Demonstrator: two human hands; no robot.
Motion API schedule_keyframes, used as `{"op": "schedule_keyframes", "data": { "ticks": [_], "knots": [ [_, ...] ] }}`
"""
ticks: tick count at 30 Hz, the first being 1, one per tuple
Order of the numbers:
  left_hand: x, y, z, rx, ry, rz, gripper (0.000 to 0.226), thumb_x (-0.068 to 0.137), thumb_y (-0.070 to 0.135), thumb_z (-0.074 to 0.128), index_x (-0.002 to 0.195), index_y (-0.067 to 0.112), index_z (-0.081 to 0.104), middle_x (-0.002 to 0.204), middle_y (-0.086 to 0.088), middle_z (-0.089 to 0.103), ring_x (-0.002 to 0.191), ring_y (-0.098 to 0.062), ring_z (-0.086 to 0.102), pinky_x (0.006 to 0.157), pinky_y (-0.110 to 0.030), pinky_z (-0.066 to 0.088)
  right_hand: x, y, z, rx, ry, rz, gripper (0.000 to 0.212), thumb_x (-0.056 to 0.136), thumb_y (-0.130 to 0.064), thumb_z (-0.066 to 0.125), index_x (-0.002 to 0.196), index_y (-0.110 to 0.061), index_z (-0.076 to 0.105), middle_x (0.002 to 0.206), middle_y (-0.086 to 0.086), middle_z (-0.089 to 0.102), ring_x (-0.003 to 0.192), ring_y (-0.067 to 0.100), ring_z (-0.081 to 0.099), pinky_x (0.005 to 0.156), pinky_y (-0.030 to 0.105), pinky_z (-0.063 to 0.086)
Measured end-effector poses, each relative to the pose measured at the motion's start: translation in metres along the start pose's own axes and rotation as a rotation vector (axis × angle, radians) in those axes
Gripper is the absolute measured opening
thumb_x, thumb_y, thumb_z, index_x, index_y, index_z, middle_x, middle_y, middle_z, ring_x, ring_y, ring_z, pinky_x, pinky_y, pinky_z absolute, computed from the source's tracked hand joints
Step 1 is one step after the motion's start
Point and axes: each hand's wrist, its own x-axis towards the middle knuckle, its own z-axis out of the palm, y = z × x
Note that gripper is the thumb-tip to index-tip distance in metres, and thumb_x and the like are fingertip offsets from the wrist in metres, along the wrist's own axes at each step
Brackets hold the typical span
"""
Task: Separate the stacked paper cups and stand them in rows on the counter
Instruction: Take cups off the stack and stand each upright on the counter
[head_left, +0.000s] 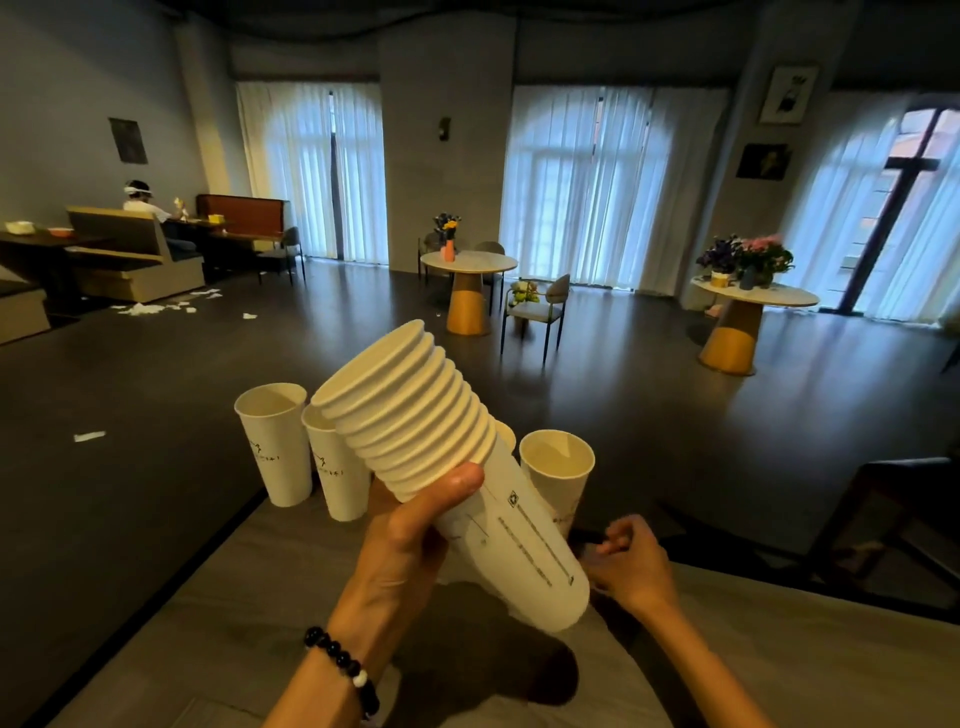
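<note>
My left hand (402, 540) grips a stack of several nested white paper cups (415, 415), tilted with the rims up and to the left. The thumb lies across the stack just below the lowest rim. My right hand (631, 564) hovers beside the stack's base, fingers loosely curled and holding nothing. Upright single cups stand along the far edge of the grey counter (218, 623): one cup (275, 441) at the left, a second cup (337, 473) next to it, and a third cup (558, 473) to the right. Another cup's rim (506, 434) peeks out behind the stack.
The counter's far-left edge drops to a dark floor (156, 389) with scraps of paper. Beyond are round tables (467, 265) with flowers, chairs (540, 312), and a seated person (143, 200) at a far booth. A dark chair (893, 519) stands right of the counter.
</note>
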Motion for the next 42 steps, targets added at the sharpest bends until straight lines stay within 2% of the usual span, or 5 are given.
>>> {"op": "schedule_keyframes", "data": {
  "ticks": [7,11,20,25,42],
  "knots": [
    [-0.011,-0.039,0.083,0.04,-0.194,-0.164,0.063,0.042,0.036,0.093,0.101,0.022,0.075,0.096,-0.004,0.076,0.093,-0.021,0.073,0.073,-0.032,0.059,-0.067,-0.002,-0.088,0.589,-0.555,0.056,0.068,0.066,-0.067,0.074,0.108,-0.012,0.073,0.111,0.026,0.068,0.096,0.037,0.068,0.089,0.047,0.053],
    [-0.018,-0.052,0.115,0.03,-0.201,-0.155,0.07,0.046,0.032,0.085,0.112,0.019,0.065,0.098,-0.002,0.076,0.096,-0.021,0.072,0.074,-0.034,0.059,-0.09,0.01,-0.118,0.608,-0.702,-0.118,0.072,0.062,-0.058,0.083,0.118,-0.013,0.069,0.11,0.023,0.069,0.098,0.032,0.068,0.085,0.043,0.057],
    [-0.013,-0.027,0.137,0.067,-0.056,0.035,0.073,0.046,0.032,0.086,0.114,0.018,0.064,0.093,0.005,0.074,0.09,-0.013,0.071,0.073,-0.027,0.058,-0.088,0.041,-0.138,0.09,-0.255,-0.217,0.071,0.055,-0.03,0.094,0.112,-0.043,0.054,0.118,-0.015,0.061,0.112,0.008,0.058,0.079,0.02,0.051],
    [-0.002,0.011,0.127,0.073,-0.044,0.192,0.069,0.048,0.037,0.08,0.113,0.032,0.057,0.085,0.022,0.071,0.085,0.001,0.068,0.077,-0.024,0.055,-0.054,0.053,-0.109,0.235,-0.005,-0.032,0.075,0.068,-0.015,0.087,0.131,-0.022,0.048,0.131,0.005,0.057,0.124,0.027,0.052,0.098,0.049,0.049],
    [-0.001,0.009,0.045,0.123,-0.048,0.134,0.079,0.025,0.054,0.096,0.1,0.046,0.074,0.101,0.015,0.075,0.101,-0.005,0.07,0.084,-0.021,0.058,0.023,0.039,-0.033,0.217,0.015,-0.142,0.088,0.065,-0.008,0.088,0.14,-0.02,0.043,0.138,0.004,0.055,0.13,0.027,0.05,0.103,0.047,0.044]
  ]
}}
